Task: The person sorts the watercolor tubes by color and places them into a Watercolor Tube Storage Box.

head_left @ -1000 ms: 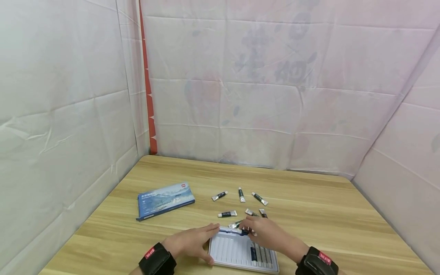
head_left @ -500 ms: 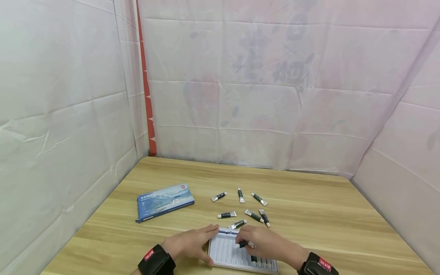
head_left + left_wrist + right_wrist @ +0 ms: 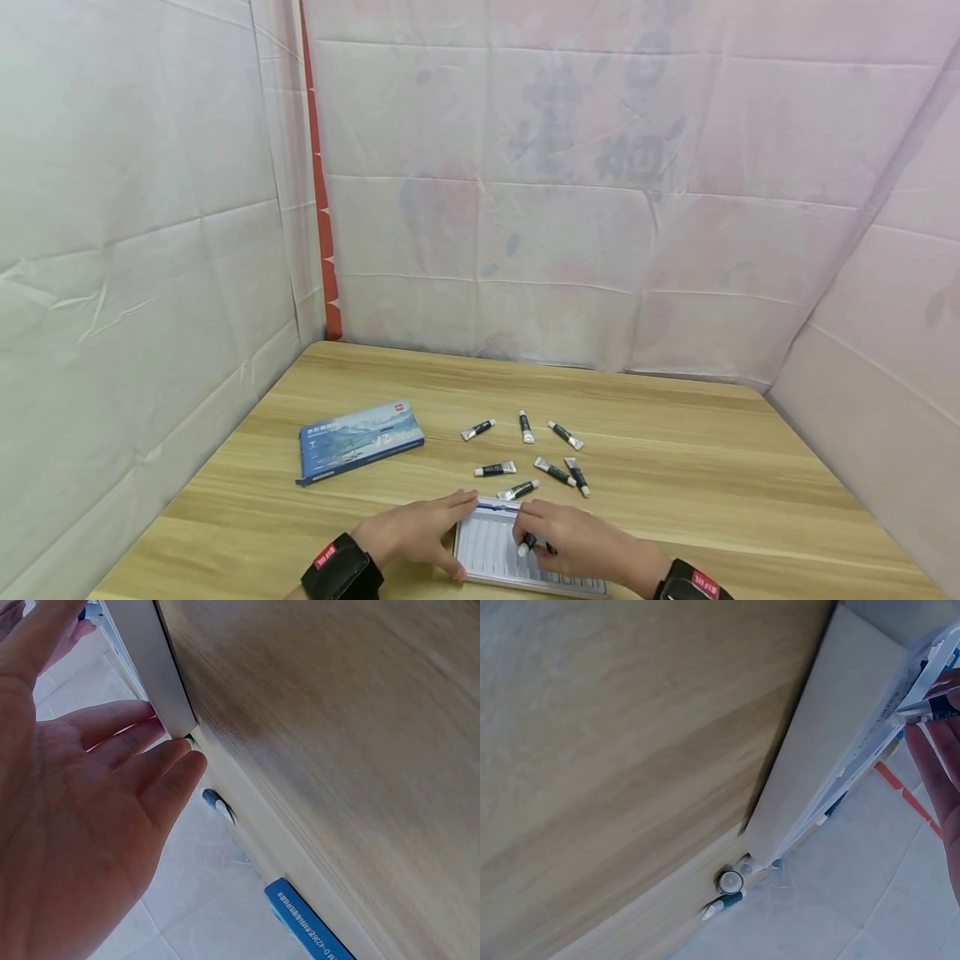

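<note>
A white plastic tray (image 3: 478,550) with ribbed slots lies at the table's near edge. Along its left side rests my left hand (image 3: 420,527), fingers fairly straight at the far corner and thumb near the front corner; the left wrist view shows the fingertips touching the tray wall (image 3: 154,664). Over the tray's right half, my right hand (image 3: 577,537) pinches a small dark paint tube (image 3: 528,542), its white cap pointing down and left. The tube's silver crimped end (image 3: 911,714) shows in the right wrist view. Paint tubes in the right slots are mostly hidden by this hand.
Beyond the tray several paint tubes lie scattered, among them one tube (image 3: 518,490) close to its far rim and another (image 3: 495,469) behind that. A blue paint box (image 3: 362,442) lies at the left. White sheeting (image 3: 480,233) encloses the wooden table.
My right hand has brought the paint tube from the tray's far edge toward me, low over the slots, and its cap has turned downward. The left hand has stayed at the tray.
</note>
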A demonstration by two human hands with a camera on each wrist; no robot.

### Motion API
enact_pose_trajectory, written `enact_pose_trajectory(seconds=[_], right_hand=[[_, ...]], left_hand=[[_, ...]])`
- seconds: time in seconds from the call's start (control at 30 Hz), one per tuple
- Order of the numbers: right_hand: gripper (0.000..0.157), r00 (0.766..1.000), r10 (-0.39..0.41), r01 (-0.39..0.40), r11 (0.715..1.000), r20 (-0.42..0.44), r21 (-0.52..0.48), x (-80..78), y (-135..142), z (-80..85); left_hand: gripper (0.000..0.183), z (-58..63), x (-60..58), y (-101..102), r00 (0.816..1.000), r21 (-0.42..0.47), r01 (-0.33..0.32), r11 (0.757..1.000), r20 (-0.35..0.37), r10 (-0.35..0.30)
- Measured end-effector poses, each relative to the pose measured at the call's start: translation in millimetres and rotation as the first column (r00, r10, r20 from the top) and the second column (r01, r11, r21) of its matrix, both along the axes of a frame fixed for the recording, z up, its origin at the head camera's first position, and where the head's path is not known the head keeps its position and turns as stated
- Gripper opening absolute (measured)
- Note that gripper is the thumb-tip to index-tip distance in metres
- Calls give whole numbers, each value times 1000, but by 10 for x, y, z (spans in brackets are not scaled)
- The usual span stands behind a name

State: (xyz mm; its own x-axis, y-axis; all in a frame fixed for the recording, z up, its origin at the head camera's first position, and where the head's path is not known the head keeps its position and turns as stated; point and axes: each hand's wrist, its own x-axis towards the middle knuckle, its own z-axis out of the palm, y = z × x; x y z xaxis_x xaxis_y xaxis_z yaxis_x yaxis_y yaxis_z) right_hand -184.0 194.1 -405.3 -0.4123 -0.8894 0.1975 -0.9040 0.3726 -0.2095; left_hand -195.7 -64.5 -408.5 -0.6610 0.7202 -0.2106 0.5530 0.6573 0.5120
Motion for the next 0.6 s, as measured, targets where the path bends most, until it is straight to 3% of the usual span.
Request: enact_pose_trajectory(seconds=[0.3,0.6], right_hand=[[25,999,10,-9,1000,-34,27,13,91,-50],[11,994,6,-8,1000,106,11,2,161,-26]], left_hand=[[84,-13,2,5,1000,-3,6,1000,-3,-6],[84,-11,-2,-2,1000,-9,4,1000,-6,-4]])
